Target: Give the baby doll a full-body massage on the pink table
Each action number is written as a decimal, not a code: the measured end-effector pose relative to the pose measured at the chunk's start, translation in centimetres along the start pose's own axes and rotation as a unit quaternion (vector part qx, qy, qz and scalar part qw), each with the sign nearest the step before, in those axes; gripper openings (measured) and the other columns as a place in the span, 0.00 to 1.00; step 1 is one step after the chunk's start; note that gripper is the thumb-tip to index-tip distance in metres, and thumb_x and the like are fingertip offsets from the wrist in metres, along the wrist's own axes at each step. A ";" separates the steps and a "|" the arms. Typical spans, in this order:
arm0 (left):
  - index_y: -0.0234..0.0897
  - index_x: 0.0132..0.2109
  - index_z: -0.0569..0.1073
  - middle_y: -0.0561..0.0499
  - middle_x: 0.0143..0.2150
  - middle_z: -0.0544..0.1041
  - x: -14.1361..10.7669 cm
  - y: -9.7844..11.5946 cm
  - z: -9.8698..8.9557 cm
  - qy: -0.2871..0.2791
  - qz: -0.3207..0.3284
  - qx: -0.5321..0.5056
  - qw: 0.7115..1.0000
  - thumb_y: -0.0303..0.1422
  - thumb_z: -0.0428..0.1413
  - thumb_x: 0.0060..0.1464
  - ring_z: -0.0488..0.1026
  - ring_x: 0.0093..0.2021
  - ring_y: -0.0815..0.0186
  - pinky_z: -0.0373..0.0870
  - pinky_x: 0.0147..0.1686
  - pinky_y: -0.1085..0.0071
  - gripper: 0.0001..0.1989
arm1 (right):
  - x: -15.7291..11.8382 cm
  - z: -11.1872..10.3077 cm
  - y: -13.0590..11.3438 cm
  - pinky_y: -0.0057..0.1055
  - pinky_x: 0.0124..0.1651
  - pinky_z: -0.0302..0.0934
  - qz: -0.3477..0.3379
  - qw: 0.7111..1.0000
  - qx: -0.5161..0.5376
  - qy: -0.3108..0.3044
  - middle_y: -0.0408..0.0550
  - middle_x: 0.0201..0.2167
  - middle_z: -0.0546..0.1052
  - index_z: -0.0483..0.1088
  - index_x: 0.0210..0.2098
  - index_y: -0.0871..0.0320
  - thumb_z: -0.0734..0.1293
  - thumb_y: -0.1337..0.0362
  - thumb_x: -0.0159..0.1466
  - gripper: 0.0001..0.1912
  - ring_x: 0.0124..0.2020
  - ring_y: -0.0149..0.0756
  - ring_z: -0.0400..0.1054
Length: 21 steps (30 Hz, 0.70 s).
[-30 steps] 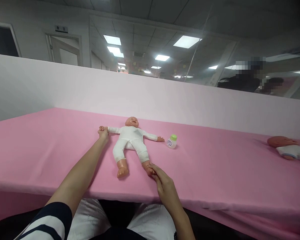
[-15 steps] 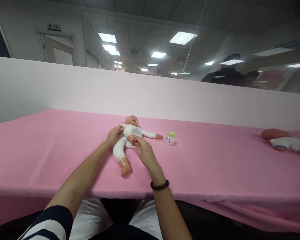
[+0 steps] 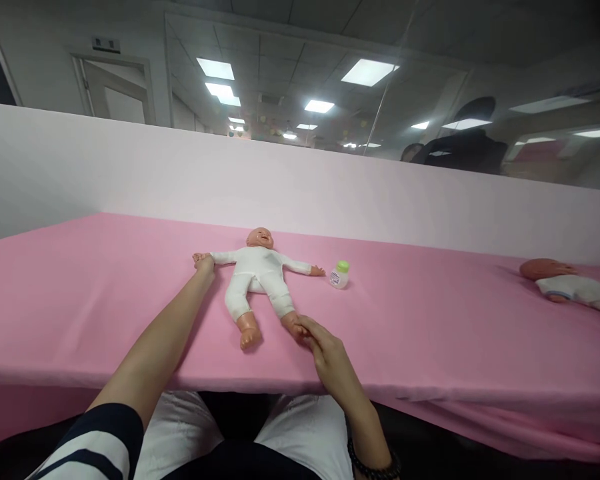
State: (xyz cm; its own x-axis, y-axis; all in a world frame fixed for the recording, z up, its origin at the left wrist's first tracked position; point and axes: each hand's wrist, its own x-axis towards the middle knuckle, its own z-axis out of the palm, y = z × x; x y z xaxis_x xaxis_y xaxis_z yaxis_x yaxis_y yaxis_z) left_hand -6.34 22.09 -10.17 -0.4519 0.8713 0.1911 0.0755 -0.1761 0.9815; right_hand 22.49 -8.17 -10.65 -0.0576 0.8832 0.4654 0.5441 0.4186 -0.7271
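the doll [image 3: 254,275] lies on its back on the pink cloth [image 3: 80,320], its head away from you and its feet toward you, with both arms spread wide and its legs a little apart. it wears a white suit [image 3: 254,288] that leaves the plastic hands and feet bare. your left hand [image 3: 205,264] is at the end of the doll's right arm, closed around the doll's small hand, though part of that hand is hidden and you can't see how firm the hold is. your right hand [image 3: 326,350] is at the doll's left foot, its fingers closed in a pinch around the foot, while the doll's right foot rests free on the cloth. your arms reach in toward the doll from the near edge of the cloth, with a striped sleeve [image 3: 95,450] on your left arm and a black beaded bracelet [image 3: 373,463] on your right wrist. a small bottle [image 3: 339,275] with a green cap stands just beside the doll's left hand, not touching it. a second doll [image 3: 565,287] lies well to the right of the doll, cut off by the edge of the view. beyond the doll's head rises a pale wall [image 3: 280,187], and past that, well to the right, a person [image 3: 460,150] in dark clothes stands behind glass.
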 end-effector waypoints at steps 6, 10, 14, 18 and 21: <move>0.39 0.54 0.64 0.43 0.47 0.72 -1.5 0.3 0.3 0.050 -0.026 -0.005 0.998 0.31 0.55 0.61 0.73 0.44 0.58 0.73 0.43 0.59 0.15 | 0.6 0.6 -0.3 0.40 0.60 0.67 -0.009 1.000 -0.004 -0.015 0.47 0.55 0.76 0.72 0.55 0.52 0.54 0.70 0.67 0.23 0.55 0.38 0.72; 0.41 0.50 0.64 0.45 0.50 0.73 -3.5 1.3 0.8 -0.013 0.100 -0.018 0.995 0.30 0.57 0.58 0.73 0.50 0.61 0.71 0.49 0.65 0.14 | 3.5 0.6 -3.1 0.38 0.61 0.64 -0.056 0.998 -0.017 0.008 0.47 0.57 0.74 0.71 0.57 0.52 0.53 0.74 0.66 0.26 0.57 0.37 0.69; 0.41 0.50 0.71 0.46 0.49 0.75 -5.2 1.7 1.0 -0.152 0.303 0.047 0.940 0.26 0.55 0.55 0.72 0.50 0.58 0.68 0.52 0.61 0.15 | 7.1 1.5 -5.3 0.35 0.51 0.66 -0.084 0.996 -0.021 -0.014 0.47 0.48 0.77 0.73 0.52 0.54 0.52 0.76 0.63 0.26 0.46 0.36 0.72; 0.43 0.48 0.75 0.46 0.48 0.76 -5.7 1.9 0.4 -0.243 0.395 0.140 0.875 0.25 0.54 0.52 0.72 0.50 0.55 0.67 0.53 0.59 0.16 | 10.1 3.0 -5.5 0.34 0.47 0.64 -0.095 0.994 -0.035 -0.043 0.46 0.43 0.77 0.73 0.47 0.55 0.53 0.79 0.59 0.26 0.43 0.37 0.70; 0.43 0.47 0.76 0.45 0.49 0.76 -5.2 1.9 0.0 -0.249 0.399 0.139 0.872 0.26 0.55 0.53 0.71 0.52 0.53 0.67 0.54 0.58 0.14 | 11.0 3.6 -5.0 0.34 0.47 0.64 -0.096 0.994 -0.037 -0.038 0.47 0.44 0.77 0.73 0.48 0.56 0.53 0.80 0.58 0.27 0.44 0.37 0.70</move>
State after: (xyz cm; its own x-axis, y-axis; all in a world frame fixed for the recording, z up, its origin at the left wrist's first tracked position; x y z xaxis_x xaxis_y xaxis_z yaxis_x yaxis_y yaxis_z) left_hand -3.86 17.22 -9.34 0.2791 0.6251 0.7290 0.4323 -0.7596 0.4858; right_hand 16.13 0.16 -3.67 -0.2281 0.8037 0.5495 0.5762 0.5664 -0.5892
